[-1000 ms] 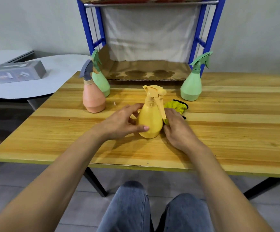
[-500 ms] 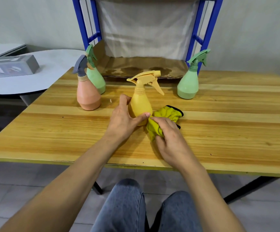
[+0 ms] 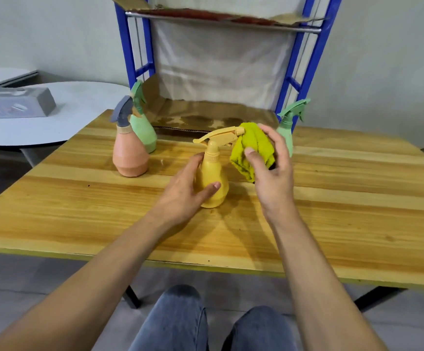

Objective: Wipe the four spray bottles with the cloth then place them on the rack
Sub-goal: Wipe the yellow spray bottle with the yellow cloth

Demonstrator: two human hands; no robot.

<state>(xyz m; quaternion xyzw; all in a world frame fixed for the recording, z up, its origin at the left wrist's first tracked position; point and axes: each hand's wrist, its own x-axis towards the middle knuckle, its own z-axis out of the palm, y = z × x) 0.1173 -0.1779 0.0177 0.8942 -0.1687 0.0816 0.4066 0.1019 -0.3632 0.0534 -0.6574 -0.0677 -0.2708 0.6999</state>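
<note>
Bare forearms (image 3: 99, 269), short nails on the left hand (image 3: 183, 188) and right hand (image 3: 271, 178). Blue-grey denim jeans (image 3: 175, 323) on both legs, with a seam down the left leg's inner edge.

A grey box (image 3: 16, 103) lies on a white round table (image 3: 79, 110) beyond the left edge of the wooden tabletop (image 3: 357, 211), stained cardboard (image 3: 206, 115) lies at its far edge before a white sheet (image 3: 218, 67), and black legs (image 3: 132, 297) stand beneath.

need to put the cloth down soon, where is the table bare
Bare: the wooden table's right half, beyond the right hand and right green spray bottle; also its near-left, in front of the pink spray bottle. Crowded: the middle, round the yellow spray bottle.
</note>
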